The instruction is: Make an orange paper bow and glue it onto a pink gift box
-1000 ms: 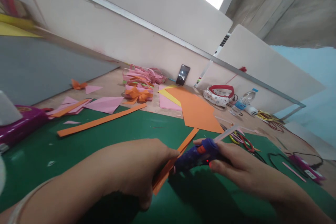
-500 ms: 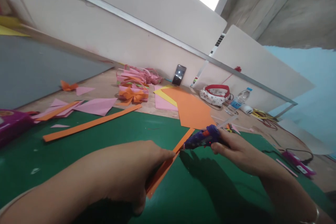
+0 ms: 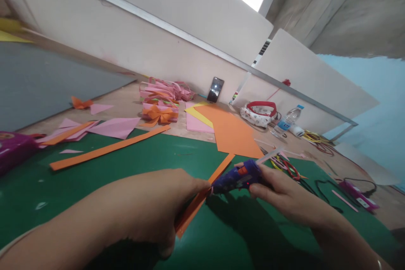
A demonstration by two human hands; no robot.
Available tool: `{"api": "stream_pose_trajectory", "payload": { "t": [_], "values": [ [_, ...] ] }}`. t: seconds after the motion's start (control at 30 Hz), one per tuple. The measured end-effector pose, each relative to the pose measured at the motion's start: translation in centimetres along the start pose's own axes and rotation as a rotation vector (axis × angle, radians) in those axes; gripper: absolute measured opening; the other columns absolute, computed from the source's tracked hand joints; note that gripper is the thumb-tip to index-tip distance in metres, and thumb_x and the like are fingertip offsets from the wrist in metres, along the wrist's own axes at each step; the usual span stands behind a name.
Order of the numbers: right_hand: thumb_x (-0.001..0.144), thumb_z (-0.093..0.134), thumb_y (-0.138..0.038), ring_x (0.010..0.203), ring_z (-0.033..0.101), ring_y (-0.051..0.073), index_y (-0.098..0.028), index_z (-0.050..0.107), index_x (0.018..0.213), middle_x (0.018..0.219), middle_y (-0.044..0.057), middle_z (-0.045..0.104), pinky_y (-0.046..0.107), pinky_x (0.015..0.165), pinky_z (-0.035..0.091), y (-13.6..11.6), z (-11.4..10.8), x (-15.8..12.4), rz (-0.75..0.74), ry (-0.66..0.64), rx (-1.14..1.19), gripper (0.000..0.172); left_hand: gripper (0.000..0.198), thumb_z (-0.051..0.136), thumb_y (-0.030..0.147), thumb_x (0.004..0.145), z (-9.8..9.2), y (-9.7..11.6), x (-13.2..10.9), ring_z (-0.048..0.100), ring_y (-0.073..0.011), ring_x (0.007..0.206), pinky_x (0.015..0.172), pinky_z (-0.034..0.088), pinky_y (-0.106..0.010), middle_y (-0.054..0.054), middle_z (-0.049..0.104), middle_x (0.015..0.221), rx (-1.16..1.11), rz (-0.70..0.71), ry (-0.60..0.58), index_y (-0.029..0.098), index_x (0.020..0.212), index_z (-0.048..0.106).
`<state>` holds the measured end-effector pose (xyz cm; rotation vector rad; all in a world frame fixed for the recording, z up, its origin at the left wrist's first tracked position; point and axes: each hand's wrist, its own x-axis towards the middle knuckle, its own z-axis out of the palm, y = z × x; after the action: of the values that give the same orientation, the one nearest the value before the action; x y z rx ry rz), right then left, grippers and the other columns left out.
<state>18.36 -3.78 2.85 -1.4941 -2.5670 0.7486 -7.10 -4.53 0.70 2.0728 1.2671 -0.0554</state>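
Observation:
My right hand [image 3: 278, 192] is closed around a dark blue hot glue gun [image 3: 236, 178], a clear glue stick poking out of its back end. The gun's nozzle touches an orange paper strip [image 3: 193, 215] that looks folded lengthwise. With the index finger stretched along the strip, my left hand [image 3: 167, 202] grips and presses it against the green cutting mat [image 3: 133, 157]. The other fingers of that hand are partly hidden underneath. Left of it lies another orange paper strip [image 3: 110, 147].
Orange card [image 3: 234, 128] lies behind the hands, near pink paper bags [image 3: 164, 93] and a propped phone [image 3: 215, 89]. Scissors [image 3: 289, 166] rest behind my right hand. A water bottle [image 3: 287, 120], a fabric pouch [image 3: 258, 113] and a purple power strip [image 3: 359, 196] are rightward.
My right hand has brought the glue gun left and slightly down along the strip, uncovering the scissors. My left hand stays in place on the strip.

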Motion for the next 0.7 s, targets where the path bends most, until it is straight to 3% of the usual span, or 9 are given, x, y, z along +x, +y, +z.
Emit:
{"api": "stream_pose_trajectory", "payload": {
  "t": [0.17,0.5,0.7],
  "values": [
    [0.092,0.041,-0.033,0.081,0.055,0.018,-0.017,0.054,0.093,0.090,0.005,0.061,0.029,0.072,0.044,0.7,-0.3,0.2,0.012,0.029,0.017,0.021,0.094,0.069,0.008,0.042,0.4,-0.1,0.1,0.066,-0.0247,0.069,0.054,0.047,-0.028,0.003,0.069,0.076,0.009,-0.001,0.026,0.046,0.125,0.049],
    [0.092,0.044,-0.034,0.075,0.055,0.016,-0.020,0.055,0.097,0.087,0.002,0.062,0.024,0.066,0.044,-1.9,1.0,0.0,-0.116,-0.084,0.062,0.019,0.064,0.073,0.003,0.042,0.2,-0.1,0.0,0.063,-0.0209,0.061,0.045,0.034,-0.023,0.008,0.066,0.066,-0.100,0.013,0.020,0.040,0.093,0.065],
    [0.092,0.041,-0.036,0.080,0.056,0.019,-0.018,0.056,0.095,0.090,0.005,0.063,0.029,0.069,0.045,-0.3,0.4,0.2,-0.029,-0.036,-0.018,0.023,0.076,0.069,0.005,0.043,0.3,-0.2,0.0,0.064,-0.0232,0.063,0.048,0.038,-0.025,0.006,0.069,0.069,-0.095,0.007,0.015,0.043,0.108,0.061]
  ]
}}
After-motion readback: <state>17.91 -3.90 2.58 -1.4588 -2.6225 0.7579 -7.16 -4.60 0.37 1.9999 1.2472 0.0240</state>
